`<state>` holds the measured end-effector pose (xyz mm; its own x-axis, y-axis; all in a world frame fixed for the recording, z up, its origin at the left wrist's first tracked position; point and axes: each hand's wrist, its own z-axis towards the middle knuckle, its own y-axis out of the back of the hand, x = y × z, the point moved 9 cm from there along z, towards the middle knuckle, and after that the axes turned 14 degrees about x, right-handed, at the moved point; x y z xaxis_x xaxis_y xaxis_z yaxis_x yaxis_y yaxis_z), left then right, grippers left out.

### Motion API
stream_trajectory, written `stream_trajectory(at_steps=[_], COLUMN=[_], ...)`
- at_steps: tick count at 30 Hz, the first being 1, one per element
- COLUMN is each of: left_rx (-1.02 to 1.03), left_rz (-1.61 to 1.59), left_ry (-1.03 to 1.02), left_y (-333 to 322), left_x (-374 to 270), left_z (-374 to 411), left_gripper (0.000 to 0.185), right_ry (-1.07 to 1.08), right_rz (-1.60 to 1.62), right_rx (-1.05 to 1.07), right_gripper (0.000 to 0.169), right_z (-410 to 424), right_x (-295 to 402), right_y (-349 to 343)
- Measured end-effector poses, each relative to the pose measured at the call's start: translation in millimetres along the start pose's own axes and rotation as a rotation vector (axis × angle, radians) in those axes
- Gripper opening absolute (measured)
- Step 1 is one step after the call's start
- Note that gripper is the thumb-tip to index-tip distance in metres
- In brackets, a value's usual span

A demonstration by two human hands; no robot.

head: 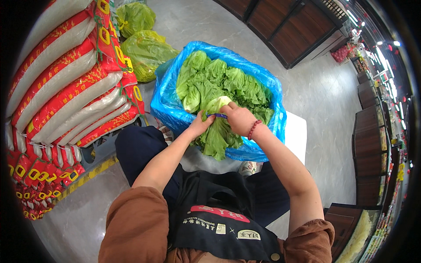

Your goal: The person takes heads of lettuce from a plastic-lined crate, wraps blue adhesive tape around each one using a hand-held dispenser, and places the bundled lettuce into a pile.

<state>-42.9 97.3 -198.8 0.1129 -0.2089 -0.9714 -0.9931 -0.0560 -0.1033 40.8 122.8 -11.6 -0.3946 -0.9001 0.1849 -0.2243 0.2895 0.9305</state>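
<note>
A head of green leaf lettuce (217, 136) lies across the near rim of a blue plastic bag (167, 95), its leaves hanging towards me and its pale base pointing away. Around its middle runs a narrow purple band (217, 115). My left hand (200, 125) grips the lettuce from the left, thumb against the band. At the band's right end, the curled fingers of my right hand (241, 119) hold the band against the lettuce; the fingertips are partly hidden. Several more lettuce heads (213, 74) fill the bag beyond my hands.
Stacked red and white sacks (75, 79) rise on the left above a pallet (95, 151). Yellow-green plastic bags (144, 52) stand on the floor behind. A white box-like surface (296, 136) shows right of the blue bag. Dark wooden display units (292, 29) stand farther off.
</note>
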Motion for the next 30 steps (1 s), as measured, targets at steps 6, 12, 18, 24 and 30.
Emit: stream_trajectory(at_steps=[6,12,18,24,30], left_rx=[-0.063,-0.057,-0.052,-0.033,-0.035], left_rz=[-0.001,0.076,0.111,0.066,0.008], left_ry=[0.094,0.1,0.079,0.088,0.135], left_y=[0.3,-1.0,-1.0,-4.6,2.1], left_x=[-2.6,-3.5,-3.5,-14.5,-3.8], left_z=[-15.4,-15.6,-15.0,-21.9,-28.8], left_gripper=[0.089,0.093,0.095,0.1,0.098], right_ry=[-0.141,-0.105,-0.307,-0.24,-0.297], right_rz=[0.247,0.628,0.058,0.593,0.235], right_rx=[0.11,0.188,0.176,0.331,0.384], right_gripper=[0.027,0.026,0.034,0.031,0.023], right_z=[-21.9,-57.5,-62.9,-37.1,39.5], right_x=[-43.1,-69.4,-96.9,-164.4,-122.0], right_y=[23.1,14.6,8.4,-89.8,-137.2])
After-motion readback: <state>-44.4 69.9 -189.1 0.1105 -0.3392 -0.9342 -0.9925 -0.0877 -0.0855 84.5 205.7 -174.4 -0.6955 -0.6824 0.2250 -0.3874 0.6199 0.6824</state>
